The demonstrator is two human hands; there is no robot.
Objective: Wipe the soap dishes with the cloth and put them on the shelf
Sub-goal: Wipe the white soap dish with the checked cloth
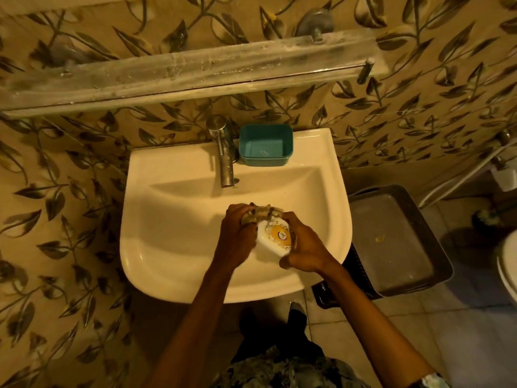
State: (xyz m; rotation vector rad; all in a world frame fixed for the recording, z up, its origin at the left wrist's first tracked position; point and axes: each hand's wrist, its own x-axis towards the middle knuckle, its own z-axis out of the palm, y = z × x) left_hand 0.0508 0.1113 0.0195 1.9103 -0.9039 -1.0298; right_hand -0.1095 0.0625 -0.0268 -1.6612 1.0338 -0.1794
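Soap dish (272,238) gripped by right hand (305,247); cloth (260,212), bunched in left hand (237,233), pressed at its 11 o'clock edge.

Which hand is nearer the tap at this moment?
Left. The left hand, gripping the cloth, is over the basin just in front of the tap; the right hand, holding the white soap dish, is farther to the right.

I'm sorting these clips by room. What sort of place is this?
Probably a bathroom: a white washbasin with a metal tap, a glass shelf above it, and patterned wall tiles.
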